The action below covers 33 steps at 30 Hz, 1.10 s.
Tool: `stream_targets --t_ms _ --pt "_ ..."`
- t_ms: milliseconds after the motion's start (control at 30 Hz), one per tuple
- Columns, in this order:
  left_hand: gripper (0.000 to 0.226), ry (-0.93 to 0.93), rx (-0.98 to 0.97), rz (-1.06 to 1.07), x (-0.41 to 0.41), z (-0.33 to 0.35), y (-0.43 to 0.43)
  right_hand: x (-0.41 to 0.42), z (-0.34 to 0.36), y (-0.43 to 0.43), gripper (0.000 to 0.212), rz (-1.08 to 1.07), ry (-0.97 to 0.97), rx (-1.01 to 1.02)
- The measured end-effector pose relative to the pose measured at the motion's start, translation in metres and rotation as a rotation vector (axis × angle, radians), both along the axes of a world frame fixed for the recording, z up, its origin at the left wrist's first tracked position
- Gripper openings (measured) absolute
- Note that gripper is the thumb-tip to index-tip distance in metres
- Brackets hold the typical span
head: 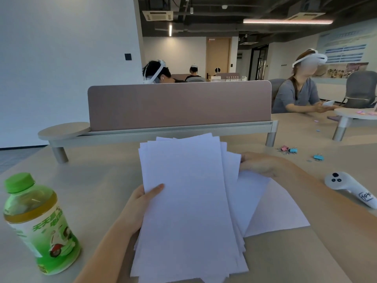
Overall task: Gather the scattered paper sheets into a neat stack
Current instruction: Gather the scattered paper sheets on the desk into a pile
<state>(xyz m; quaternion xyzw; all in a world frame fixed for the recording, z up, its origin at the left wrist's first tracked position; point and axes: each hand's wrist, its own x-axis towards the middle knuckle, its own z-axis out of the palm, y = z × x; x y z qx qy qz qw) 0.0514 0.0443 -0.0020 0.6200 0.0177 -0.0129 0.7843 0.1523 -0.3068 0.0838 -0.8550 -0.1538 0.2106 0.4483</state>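
A loose bundle of white paper sheets (187, 201) is held up above the beige table (98, 176), edges uneven and fanned at the top and bottom. My left hand (142, 203) grips the bundle's left edge, thumb on the front sheet. My right hand (263, 164) holds the right side from behind, fingers mostly hidden by the paper. One more white sheet (273, 211) lies flat on the table under my right forearm, partly covered by the bundle.
A green-capped tea bottle (38, 221) stands at the near left. A white controller (350, 190) lies at the right. Coloured binder clips (293, 151) are scattered beyond my right hand. A pink desk divider (179, 105) on a raised shelf crosses the table behind. A person (302, 92) sits at the far right.
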Motion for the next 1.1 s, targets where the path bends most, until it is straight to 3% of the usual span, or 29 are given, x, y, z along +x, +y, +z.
stream_targets --t_ms 133,233,333,400,500,567,633,667,767,867,933,1033,1100 --pt "0.033 -0.04 0.115 -0.056 0.002 -0.003 0.001 0.002 0.009 0.024 0.028 0.045 -0.089 -0.02" --pt "0.036 -0.081 0.145 -0.065 0.006 -0.006 0.002 0.01 0.007 0.037 0.035 0.033 -0.257 -0.102" --pt "0.038 -0.094 0.155 -0.064 0.009 -0.01 0.005 0.021 -0.002 0.039 0.027 -0.18 -0.432 0.024" --pt "0.034 -0.073 0.126 -0.021 0.01 -0.012 0.006 0.024 -0.009 0.025 0.029 -0.363 -0.524 -0.025" --pt "0.03 -0.04 0.054 0.062 0.012 -0.012 0.008 0.023 -0.03 0.005 0.042 -0.208 -0.346 -0.402" --pt "0.029 -0.036 0.033 0.081 0.012 -0.01 0.008 0.038 -0.05 -0.003 0.034 -0.156 -0.248 -0.699" --pt "0.029 -0.032 0.027 0.075 0.012 -0.01 0.007 0.036 -0.049 0.01 0.041 -0.181 -0.248 -0.818" --pt "0.029 -0.029 0.026 0.074 0.012 -0.009 0.007 0.032 -0.046 0.019 0.046 -0.188 -0.267 -0.824" --pt "0.028 -0.025 0.005 0.076 0.012 -0.009 0.008 0.021 -0.042 0.038 0.032 -0.103 -0.293 -0.732" --pt "0.029 -0.026 -0.039 0.061 0.012 -0.011 0.006 0.019 -0.042 0.032 0.055 -0.335 -0.308 -0.577" --pt "0.033 -0.037 -0.059 0.056 0.012 -0.011 0.007 0.02 -0.044 0.015 0.077 -0.457 -0.203 -0.619" --pt "0.042 -0.061 -0.082 0.084 0.013 -0.013 0.009 0.027 -0.046 -0.003 0.11 -0.478 -0.07 -0.726" --pt "0.045 -0.071 -0.071 0.106 0.014 -0.014 0.007 0.03 -0.041 -0.004 0.111 -0.452 0.01 -0.686"
